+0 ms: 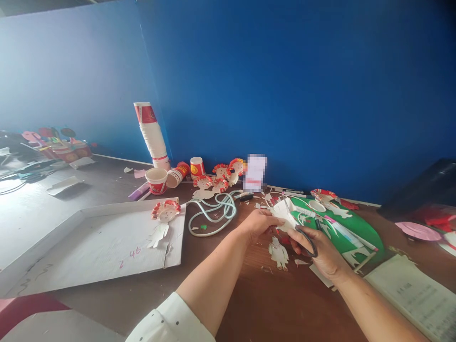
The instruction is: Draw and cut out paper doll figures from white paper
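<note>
Over the brown table, my left hand [261,224] pinches a piece of white paper [285,213] by its left side. My right hand [318,249] is closed around the dark handles of a pair of scissors [307,241], whose blades lie at the paper and are partly hidden by it. Just below the hands, a white paper cut-out figure [278,254] lies flat among small paper scraps. To the right, under and beyond my right hand, is a green sheet [368,232] with markers and cut paper on it.
A white box lid [89,247] carries a paper figure with a red-fringed head [166,211]. Behind it stand a tall stack of paper cups [153,135] and a single cup [156,181]. A coiled pale cable [213,211] lies mid-table; an open notebook [409,289] sits at right. A blue partition [285,85] closes the back.
</note>
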### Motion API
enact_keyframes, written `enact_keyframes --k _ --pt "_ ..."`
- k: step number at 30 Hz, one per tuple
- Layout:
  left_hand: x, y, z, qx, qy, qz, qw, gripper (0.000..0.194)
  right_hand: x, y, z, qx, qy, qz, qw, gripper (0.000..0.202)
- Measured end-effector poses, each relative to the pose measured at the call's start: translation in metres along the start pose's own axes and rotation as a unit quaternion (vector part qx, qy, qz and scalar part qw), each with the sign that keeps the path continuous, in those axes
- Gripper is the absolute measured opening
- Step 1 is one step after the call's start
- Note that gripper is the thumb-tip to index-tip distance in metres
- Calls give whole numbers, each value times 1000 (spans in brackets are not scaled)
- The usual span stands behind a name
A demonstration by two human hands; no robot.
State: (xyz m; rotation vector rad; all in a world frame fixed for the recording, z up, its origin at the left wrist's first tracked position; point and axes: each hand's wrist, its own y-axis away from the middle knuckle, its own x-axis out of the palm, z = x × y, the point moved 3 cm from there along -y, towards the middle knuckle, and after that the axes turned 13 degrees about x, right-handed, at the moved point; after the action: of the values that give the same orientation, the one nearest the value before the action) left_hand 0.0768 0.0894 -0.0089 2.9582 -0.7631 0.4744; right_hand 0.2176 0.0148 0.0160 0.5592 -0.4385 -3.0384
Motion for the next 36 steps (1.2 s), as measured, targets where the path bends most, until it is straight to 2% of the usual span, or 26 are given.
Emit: enact_keyframes --k 6,12,17,31,36 --pt "1 2 -7 45 -110 2 993 27 0 -2 -3 19 9 1 1000 44" --pt "2 3 -12 37 -194 -8 980 24 1 -3 -6 12 12 -18 1000 46" --pt "3 4 -14 40 -198 -14 979 20 0 -5 -8 15 13 -15 1000 46" --pt "1 4 -11 32 -207 -22 978 24 3 -2 -2 7 22 -18 1000 46" --pt "0 3 -11 38 -207 -26 977 24 5 -2 -1 4 37 -35 999 46"
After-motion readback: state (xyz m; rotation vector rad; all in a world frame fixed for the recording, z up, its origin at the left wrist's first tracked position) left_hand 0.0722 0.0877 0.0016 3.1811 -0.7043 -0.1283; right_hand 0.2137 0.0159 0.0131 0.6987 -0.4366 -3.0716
